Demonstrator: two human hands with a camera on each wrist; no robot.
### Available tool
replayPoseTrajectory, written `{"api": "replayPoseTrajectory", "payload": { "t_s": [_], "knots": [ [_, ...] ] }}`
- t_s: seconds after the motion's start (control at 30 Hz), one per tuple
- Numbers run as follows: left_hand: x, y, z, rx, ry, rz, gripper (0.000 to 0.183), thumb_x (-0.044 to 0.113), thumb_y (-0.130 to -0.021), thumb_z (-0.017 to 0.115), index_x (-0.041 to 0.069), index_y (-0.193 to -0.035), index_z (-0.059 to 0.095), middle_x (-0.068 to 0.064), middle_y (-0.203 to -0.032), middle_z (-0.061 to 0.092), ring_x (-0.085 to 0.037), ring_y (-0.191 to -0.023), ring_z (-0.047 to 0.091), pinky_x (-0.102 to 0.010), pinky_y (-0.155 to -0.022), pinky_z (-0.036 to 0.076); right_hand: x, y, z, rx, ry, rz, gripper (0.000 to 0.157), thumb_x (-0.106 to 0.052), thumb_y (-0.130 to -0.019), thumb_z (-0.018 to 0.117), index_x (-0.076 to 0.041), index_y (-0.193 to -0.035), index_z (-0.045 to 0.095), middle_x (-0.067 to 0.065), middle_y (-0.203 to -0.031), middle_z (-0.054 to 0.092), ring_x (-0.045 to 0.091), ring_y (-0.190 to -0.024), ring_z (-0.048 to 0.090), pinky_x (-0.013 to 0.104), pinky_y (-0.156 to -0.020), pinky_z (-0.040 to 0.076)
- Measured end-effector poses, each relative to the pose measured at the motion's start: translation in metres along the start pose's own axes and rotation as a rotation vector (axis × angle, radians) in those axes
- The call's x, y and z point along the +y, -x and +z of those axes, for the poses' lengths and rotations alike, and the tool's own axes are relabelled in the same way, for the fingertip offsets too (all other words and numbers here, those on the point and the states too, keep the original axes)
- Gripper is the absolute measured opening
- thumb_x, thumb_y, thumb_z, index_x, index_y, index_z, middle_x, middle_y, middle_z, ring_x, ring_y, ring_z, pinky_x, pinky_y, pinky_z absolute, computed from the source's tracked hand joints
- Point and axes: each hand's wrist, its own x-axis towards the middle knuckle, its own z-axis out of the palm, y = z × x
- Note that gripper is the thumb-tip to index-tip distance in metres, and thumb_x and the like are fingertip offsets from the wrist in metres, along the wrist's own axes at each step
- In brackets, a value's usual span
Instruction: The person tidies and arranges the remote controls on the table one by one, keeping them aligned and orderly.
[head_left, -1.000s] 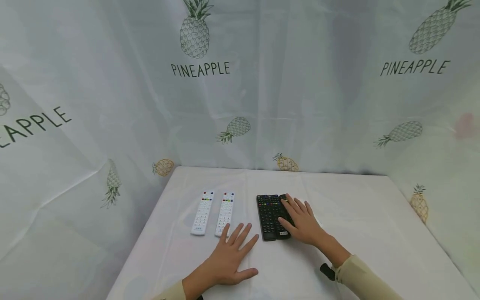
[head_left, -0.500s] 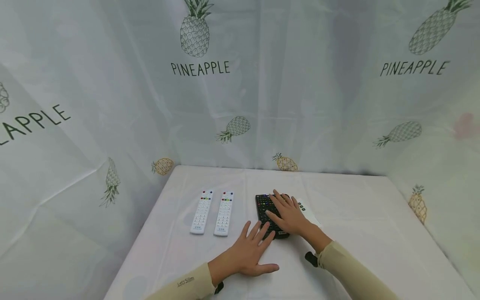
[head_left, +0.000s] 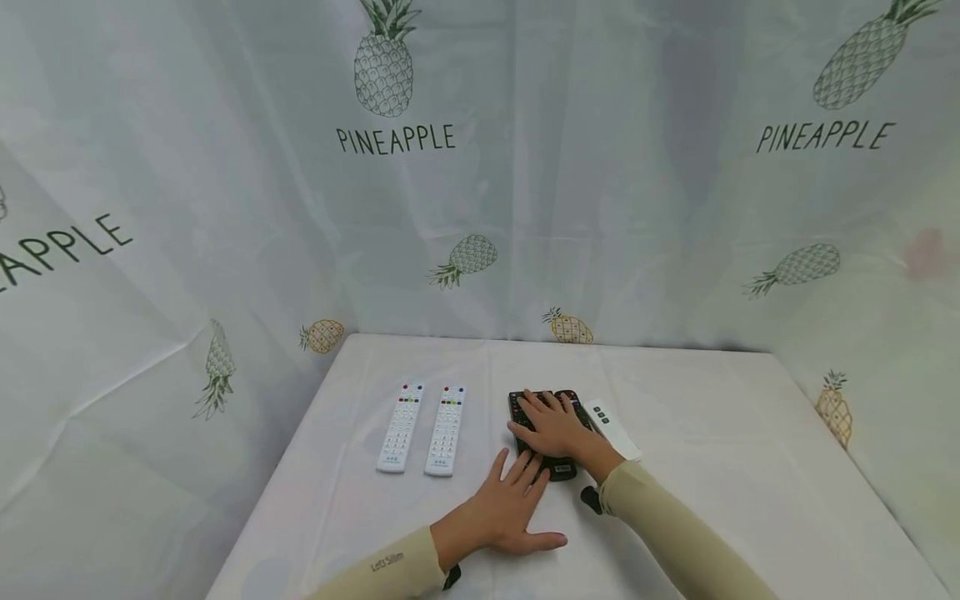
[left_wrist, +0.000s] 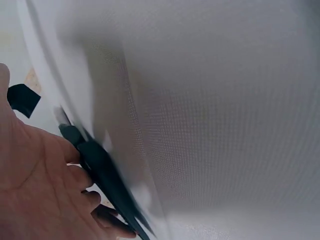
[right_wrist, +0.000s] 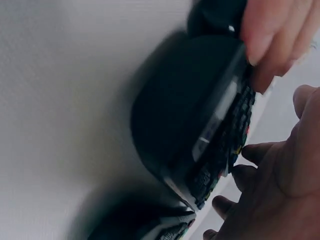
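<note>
Both hands spread over a row of black remotes

The black remotes [head_left: 562, 472], at least two, lie side by side on the desk [head_left: 720, 442], well short of its far edge. Across them lies the right hand [head_left: 553, 432], fingers straight and fanned over the keypads, gripping nothing. The left hand [head_left: 510, 510] meets their near end — its fingers also straight and widely spread, with no grip on anything. Rounded, smooth dark casings carry raised buttons. Just right of the black remotes is a slim white remote [head_left: 612, 429] with a few dark buttons, partly behind the right sleeve [head_left: 675, 533]; beyond it, white cloth runs out to the desk's right edge. Left of the black remotes, two white remotes [head_left: 446, 432] lie roughly parallel, slightly apart — both long and many-buttoned. Behind the black remotes, past the far edge, hangs creased pineapple-print fabric [head_left: 622, 208].
</note>
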Motion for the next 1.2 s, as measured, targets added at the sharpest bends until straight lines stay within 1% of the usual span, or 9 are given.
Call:
{"api": "replayPoseTrajectory", "payload": {
  "t_s": [0.07, 0.17, 0.3, 0.37, 0.5, 0.63, 0.8, 0.97, 1.2],
  "knots": [
    [0.000, 0.000, 0.001, -0.002, 0.000, 0.000, 0.100, 0.086, -0.087, 0.012, 0.017, -0.159, 0.021, -0.005, -0.167, 0.008, -0.022, -0.155, 0.003, -0.060, -0.120, 0.011, -0.001, 0.000, 0.001, -0.021, 0.006, 0.014, 0.073, -0.059, -0.101, 0.035, -0.010, -0.155, 0.034, 0.009, -0.163, 0.026, 0.043, -0.149, 0.023, 0.066, -0.117, 0.011],
    [-0.001, -0.001, 0.002, -0.003, -0.002, 0.002, 0.100, 0.085, -0.087, 0.011, 0.018, -0.159, 0.021, -0.004, -0.167, 0.009, -0.022, -0.155, 0.003, -0.060, -0.120, 0.011, -0.001, 0.000, 0.001, -0.029, 0.006, 0.023, 0.073, -0.060, -0.101, 0.035, -0.011, -0.155, 0.033, 0.009, -0.164, 0.024, 0.043, -0.149, 0.021, 0.066, -0.117, 0.010],
    [-0.002, -0.002, 0.000, -0.010, 0.009, 0.007, 0.100, 0.085, -0.087, 0.012, 0.017, -0.159, 0.020, -0.005, -0.168, 0.008, -0.023, -0.155, 0.002, -0.061, -0.120, 0.011, 0.001, 0.000, 0.002, -0.020, 0.020, 0.021, 0.072, -0.060, -0.101, 0.036, -0.012, -0.155, 0.034, 0.008, -0.164, 0.024, 0.042, -0.149, 0.021, 0.065, -0.117, 0.010],
    [-0.001, -0.003, -0.001, -0.001, 0.010, 0.003, 0.100, 0.085, -0.087, 0.012, 0.016, -0.159, 0.019, -0.005, -0.168, 0.008, -0.023, -0.155, 0.002, -0.061, -0.119, 0.010, 0.001, 0.000, 0.001, -0.009, 0.036, 0.016, 0.072, -0.059, -0.101, 0.037, -0.012, -0.155, 0.034, 0.007, -0.164, 0.025, 0.042, -0.149, 0.021, 0.065, -0.118, 0.011],
    [0.001, -0.006, -0.003, 0.014, -0.002, -0.021, 0.100, 0.085, -0.087, 0.013, 0.015, -0.159, 0.018, -0.003, -0.167, 0.011, -0.024, -0.155, 0.005, -0.061, -0.119, 0.011, 0.001, 0.000, 0.001, 0.014, 0.055, -0.004, 0.073, -0.060, -0.100, 0.037, -0.010, -0.154, 0.036, 0.008, -0.162, 0.031, 0.042, -0.149, 0.023, 0.064, -0.118, 0.011],
    [0.003, -0.006, -0.004, -0.003, 0.010, -0.041, 0.101, 0.085, -0.087, 0.018, 0.015, -0.160, 0.016, -0.002, -0.167, 0.011, -0.024, -0.155, 0.007, -0.061, -0.119, 0.011, 0.000, -0.001, 0.004, 0.020, 0.053, -0.014, 0.075, -0.061, -0.100, 0.036, -0.008, -0.152, 0.039, 0.010, -0.159, 0.035, 0.042, -0.148, 0.024, 0.064, -0.118, 0.011],
    [0.003, -0.005, -0.004, -0.022, 0.016, -0.051, 0.103, 0.086, -0.086, 0.017, 0.015, -0.160, 0.014, -0.002, -0.168, 0.009, -0.023, -0.155, 0.005, -0.060, -0.120, 0.008, -0.001, -0.003, 0.006, 0.009, 0.071, 0.015, 0.073, -0.061, -0.100, 0.037, -0.010, -0.153, 0.038, 0.007, -0.161, 0.034, 0.041, -0.149, 0.024, 0.063, -0.118, 0.011],
    [0.003, -0.003, -0.005, -0.042, 0.013, -0.067, 0.103, 0.087, -0.086, 0.017, 0.016, -0.160, 0.016, -0.001, -0.168, 0.010, -0.023, -0.155, 0.006, -0.060, -0.120, 0.009, -0.005, -0.006, 0.007, -0.021, 0.078, 0.039, 0.072, -0.061, -0.100, 0.038, -0.013, -0.154, 0.036, 0.005, -0.162, 0.031, 0.040, -0.149, 0.023, 0.062, -0.119, 0.011],
    [-0.001, 0.000, -0.007, -0.039, -0.024, -0.106, 0.100, 0.085, -0.087, 0.018, 0.016, -0.159, 0.020, -0.001, -0.167, 0.013, -0.024, -0.155, 0.008, -0.060, -0.120, 0.010, -0.010, -0.014, 0.011, 0.005, 0.119, 0.022, 0.075, -0.064, -0.099, 0.036, -0.014, -0.154, 0.036, 0.004, -0.161, 0.033, 0.038, -0.150, 0.023, 0.062, -0.119, 0.012]
  ]
}}
